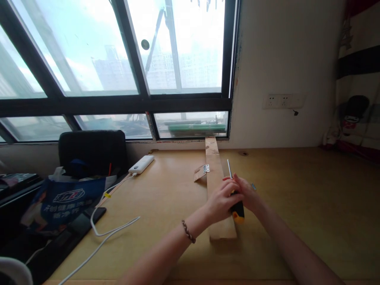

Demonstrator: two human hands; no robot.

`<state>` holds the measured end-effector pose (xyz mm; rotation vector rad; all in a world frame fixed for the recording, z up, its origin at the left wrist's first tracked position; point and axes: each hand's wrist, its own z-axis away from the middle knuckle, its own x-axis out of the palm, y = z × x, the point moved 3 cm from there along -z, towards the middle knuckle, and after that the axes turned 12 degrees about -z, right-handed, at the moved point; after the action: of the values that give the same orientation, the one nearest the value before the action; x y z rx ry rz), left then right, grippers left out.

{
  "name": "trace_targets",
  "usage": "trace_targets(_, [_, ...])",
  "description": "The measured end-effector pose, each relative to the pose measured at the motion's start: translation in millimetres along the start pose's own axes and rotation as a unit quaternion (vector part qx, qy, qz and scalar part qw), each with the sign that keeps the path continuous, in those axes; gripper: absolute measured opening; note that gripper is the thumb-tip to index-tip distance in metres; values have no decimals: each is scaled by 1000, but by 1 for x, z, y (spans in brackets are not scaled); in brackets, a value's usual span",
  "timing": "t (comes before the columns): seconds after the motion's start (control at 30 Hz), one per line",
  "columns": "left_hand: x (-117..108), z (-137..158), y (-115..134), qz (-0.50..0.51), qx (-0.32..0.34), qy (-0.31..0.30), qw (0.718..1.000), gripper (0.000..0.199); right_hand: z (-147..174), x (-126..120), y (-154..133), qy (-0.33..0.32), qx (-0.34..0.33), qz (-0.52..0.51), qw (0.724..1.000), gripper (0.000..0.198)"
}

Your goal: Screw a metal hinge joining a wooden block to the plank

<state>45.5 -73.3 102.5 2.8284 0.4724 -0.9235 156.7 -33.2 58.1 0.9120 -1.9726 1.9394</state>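
Observation:
My left hand (220,201) and my right hand (247,194) are together over the right edge of a long wooden board (214,170). Both have their fingers closed round a screwdriver (238,213) with a black and yellow handle. Its metal shaft points away from me, and part of the handle is hidden by the fingers. Left of the hands, a small metal hinge (207,168) sits at the board's left edge. A small piece of wood (199,173) is attached to it and slants out to the left. Just past my right hand lies a small metallic item (253,186), too small to name.
On the table (308,206), a white power bank (141,164) with a white cable (114,231) lies to the left. A black chair (93,148) and a blue bag (65,202) stand beyond the left edge. A window and a wall socket (277,101) are behind.

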Motion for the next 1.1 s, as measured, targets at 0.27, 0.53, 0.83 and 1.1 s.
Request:
trace_targets(0.27, [6, 36, 8, -78, -10, -66, 995, 25, 20, 20, 15, -27, 15, 87, 996, 39])
trace_targets(0.53, [10, 45, -6, -29, -94, -85, 992, 42, -6, -54, -1, 140, 7, 293, 946, 39])
trace_targets(0.83, [1, 62, -46, 50, -365, 156, 917, 21, -10, -88, -3, 236, 46, 682, 690, 31])
trace_targets(1.1, [18, 103, -100, 157, -613, 255, 731, 14, -8, -88, -3, 214, 57, 727, 650, 23])
